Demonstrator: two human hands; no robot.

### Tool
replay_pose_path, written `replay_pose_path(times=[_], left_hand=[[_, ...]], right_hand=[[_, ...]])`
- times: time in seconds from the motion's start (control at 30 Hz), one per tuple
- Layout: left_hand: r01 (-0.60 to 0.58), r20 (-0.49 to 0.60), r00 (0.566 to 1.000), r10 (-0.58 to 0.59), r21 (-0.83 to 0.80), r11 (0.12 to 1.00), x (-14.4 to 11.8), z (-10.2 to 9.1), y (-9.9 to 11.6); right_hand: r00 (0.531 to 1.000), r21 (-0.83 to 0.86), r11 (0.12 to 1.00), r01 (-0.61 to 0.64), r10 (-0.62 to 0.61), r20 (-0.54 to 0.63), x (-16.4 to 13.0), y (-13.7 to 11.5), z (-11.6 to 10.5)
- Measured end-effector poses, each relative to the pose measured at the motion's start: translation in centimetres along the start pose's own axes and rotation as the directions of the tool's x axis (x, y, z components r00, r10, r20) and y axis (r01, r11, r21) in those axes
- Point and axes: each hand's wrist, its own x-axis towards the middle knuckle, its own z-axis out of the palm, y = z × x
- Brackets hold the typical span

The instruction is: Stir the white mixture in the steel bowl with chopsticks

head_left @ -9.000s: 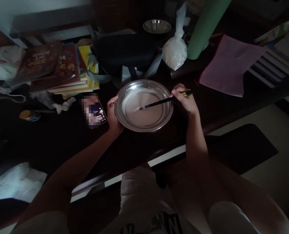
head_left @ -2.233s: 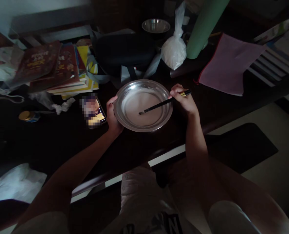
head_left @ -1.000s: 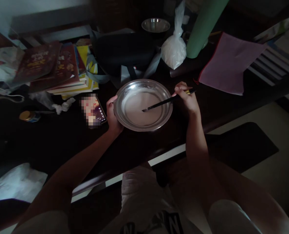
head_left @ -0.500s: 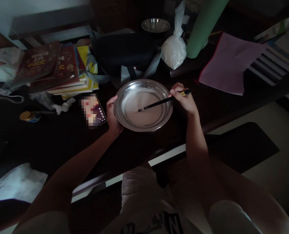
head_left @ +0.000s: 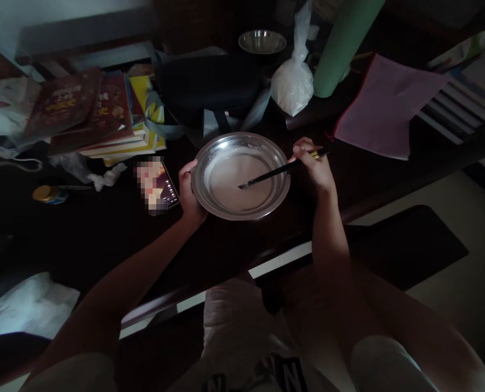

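While left hand [head_left: 188, 190] steadies plate [head_left: 210, 204], right hand [head_left: 314, 166] angles chopsticks [head_left: 267, 175] in.

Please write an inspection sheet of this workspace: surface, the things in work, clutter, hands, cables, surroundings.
Surface: dark table, dimly lit.
Things in work: steel plate holding pale liquid; black chopsticks, tips in the liquid.
Clutter: phone, stack of books, white powder bag, small steel bowl, green roll, pink pouch.
Hands: left hand grips the plate rim; right hand holds the chopsticks.
Cables: white cord at far left.
Surroundings: pale floor, dark mat.
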Motion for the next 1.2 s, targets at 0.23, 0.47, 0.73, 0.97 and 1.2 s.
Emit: replay_pose_path(times=[0.23,0.47,0.73,0.97,1.2], left_hand=[[0.032,-0.054,0.998,-0.035,-0.043,0.999,0.0,0.4,0.2],[-0.008,-0.038,0.999,0.006,-0.056,0.998,0.0,0.5,0.0],[0.021,-0.057,0.998,-0.025,-0.079,0.997,0.1,0.5,-0.1],[0.023,-0.067,0.997,-0.028,-0.062,0.998,0.0,0.6,0.0],[0.003,-0.05,0.999,-0.006,-0.068,0.998,0.2,0.3,-0.4]], right_hand=[[1.0,-0.012,1.0,0.014,-0.015,-0.025,0.1,0.3,0.1],[0.999,0.011,0.999,0.04,-0.04,0.023,0.1,0.9,0.0],[0.999,0.0,1.0,0.001,-0.001,0.051,0.0,0.1,0.0],[0.999,0.037,0.999,0.023,-0.024,0.023,0.0,0.6,0.1],[0.999,0.01,0.999,0.036,-0.036,0.016,0.3,1.3,-0.1]])
